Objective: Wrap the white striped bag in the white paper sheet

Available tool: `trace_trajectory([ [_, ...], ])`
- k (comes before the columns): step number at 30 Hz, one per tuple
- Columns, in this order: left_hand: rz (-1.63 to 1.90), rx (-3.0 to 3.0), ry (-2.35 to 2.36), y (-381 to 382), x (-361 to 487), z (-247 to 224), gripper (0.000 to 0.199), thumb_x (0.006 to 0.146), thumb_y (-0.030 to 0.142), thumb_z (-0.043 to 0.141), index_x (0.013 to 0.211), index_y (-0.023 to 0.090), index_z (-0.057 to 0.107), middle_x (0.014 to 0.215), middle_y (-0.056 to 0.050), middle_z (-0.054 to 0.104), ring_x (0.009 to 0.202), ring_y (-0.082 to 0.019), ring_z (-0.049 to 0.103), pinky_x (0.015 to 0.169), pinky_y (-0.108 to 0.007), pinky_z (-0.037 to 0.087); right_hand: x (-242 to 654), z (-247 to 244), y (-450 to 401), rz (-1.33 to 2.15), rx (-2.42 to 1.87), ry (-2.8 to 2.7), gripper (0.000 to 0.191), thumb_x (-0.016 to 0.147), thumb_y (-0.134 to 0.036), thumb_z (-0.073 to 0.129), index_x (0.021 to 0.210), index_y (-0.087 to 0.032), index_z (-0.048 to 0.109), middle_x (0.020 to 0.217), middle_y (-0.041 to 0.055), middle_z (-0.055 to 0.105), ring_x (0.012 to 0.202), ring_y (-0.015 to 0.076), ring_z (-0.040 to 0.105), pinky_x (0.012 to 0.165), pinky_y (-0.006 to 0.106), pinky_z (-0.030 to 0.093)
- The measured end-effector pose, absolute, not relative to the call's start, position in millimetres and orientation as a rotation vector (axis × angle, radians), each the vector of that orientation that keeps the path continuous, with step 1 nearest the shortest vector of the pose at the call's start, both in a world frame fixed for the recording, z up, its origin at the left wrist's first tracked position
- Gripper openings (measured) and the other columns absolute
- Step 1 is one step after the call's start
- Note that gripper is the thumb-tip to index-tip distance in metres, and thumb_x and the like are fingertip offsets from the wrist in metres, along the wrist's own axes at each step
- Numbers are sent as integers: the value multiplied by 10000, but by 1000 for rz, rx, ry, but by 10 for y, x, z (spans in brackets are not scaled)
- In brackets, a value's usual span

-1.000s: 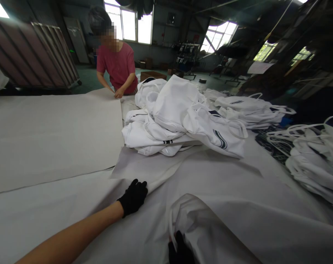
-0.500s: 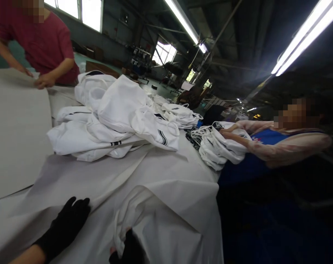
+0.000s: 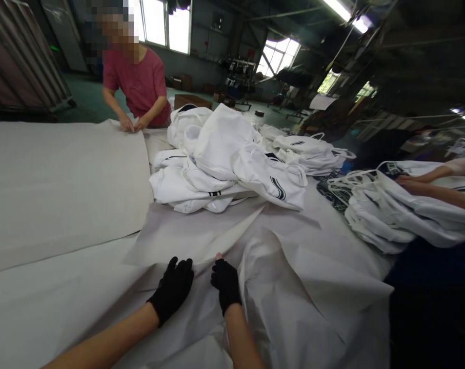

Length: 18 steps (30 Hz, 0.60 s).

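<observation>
My left hand (image 3: 173, 289), in a black glove, lies on a creased pale grey sheet (image 3: 294, 318), its fingers stretched forward and touching a raised fold. Beside it my right hand (image 3: 226, 284), gloved in black with a bare fingertip showing, has its fingers curled on the edge of that fold and seems to pinch it. Whether the sheet is cloth or paper I cannot tell. Just beyond both hands, a heap of white drawstring-like bags (image 3: 220, 154) with dark stripes rests on the sheet's far part.
A person in a red shirt (image 3: 140, 84) handles the far edge of a flat pale sheet (image 3: 63, 189) at left. At right, another person's arms (image 3: 440, 187) hold white corded bags (image 3: 393, 215). More white bags (image 3: 309, 154) lie behind. The table's right side drops into darkness.
My right hand has moved forward from the bottom edge to the fold, near my left hand. The view has swung left, so the heap and both people appear farther right.
</observation>
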<state>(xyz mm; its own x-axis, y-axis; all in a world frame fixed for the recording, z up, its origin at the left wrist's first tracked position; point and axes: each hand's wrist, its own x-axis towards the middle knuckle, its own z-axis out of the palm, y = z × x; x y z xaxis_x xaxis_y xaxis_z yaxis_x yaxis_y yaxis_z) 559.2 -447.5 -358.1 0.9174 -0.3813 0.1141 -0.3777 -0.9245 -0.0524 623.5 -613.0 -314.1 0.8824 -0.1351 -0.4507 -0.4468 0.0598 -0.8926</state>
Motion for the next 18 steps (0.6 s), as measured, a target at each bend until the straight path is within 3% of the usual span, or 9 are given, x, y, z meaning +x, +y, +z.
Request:
trace_trajectory([
  [8,-270,-3033,566,-4541,5548,-3683,384,855,38,471,1169,159,655,1376,-186,496,1223,-376,509,1043,-638,318,6261,-3358,-6201,281,-1396,484,329,667,-465,642,628,-166,509,598,3,541,498,93,440,498,240,377],
  [12,-144,-3069,574,-4542,5580,-3509,370,855,58,471,1154,166,660,1362,-169,516,1205,-364,524,1033,-607,336,6268,-3458,-6178,223,-1416,439,312,680,-430,615,597,-181,446,551,-31,467,498,85,396,491,227,332],
  [15,12,-3253,396,-4545,5792,-3166,333,917,221,437,1179,152,632,1289,-168,575,1111,-334,576,968,-544,406,6260,-3511,-6161,184,-1465,390,315,702,-437,593,602,-189,427,540,-44,431,502,87,377,489,229,326],
  [18,316,-3448,120,-4598,6145,-2817,487,948,423,373,1301,127,530,1198,-176,616,1064,-338,589,913,-519,427,6258,-3525,-6175,136,-1560,338,319,733,-441,575,591,-187,444,531,-41,435,503,92,375,479,228,318],
])
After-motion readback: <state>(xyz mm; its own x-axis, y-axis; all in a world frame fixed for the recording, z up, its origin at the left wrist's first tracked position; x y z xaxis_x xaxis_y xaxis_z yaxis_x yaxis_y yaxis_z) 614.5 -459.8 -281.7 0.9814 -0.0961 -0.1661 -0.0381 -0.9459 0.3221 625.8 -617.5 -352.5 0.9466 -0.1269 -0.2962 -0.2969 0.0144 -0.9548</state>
